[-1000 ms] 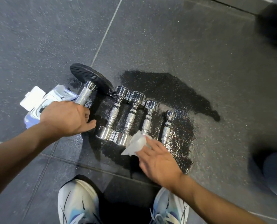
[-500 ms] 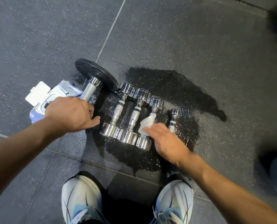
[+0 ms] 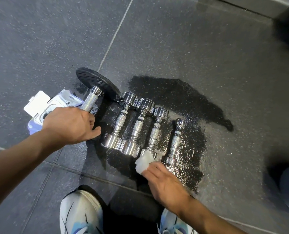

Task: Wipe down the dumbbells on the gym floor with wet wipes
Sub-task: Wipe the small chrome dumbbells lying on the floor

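Right hand [image 3: 165, 184] puts a wipe [image 3: 144, 162] to the dumbbells [image 3: 154, 132].
Shoes [image 3: 79, 211] are nearest. Just past them, the fingers pinch the white wipe against the near end of the third dumbbell of four. All are chrome, side by side on a wet, glistening patch of floor [image 3: 182, 102]. Left hand [image 3: 69, 125] has its fingers curled round a knurled bar [image 3: 91, 101], with a black plate [image 3: 96, 81] at the far end and a wipes pack [image 3: 39, 107] partly hidden behind that hand.

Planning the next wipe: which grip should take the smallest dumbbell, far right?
Right. The right grip holds the wipe beside the smallest dumbbell; the left grip holds the plate bar, farther off, with no wipe.
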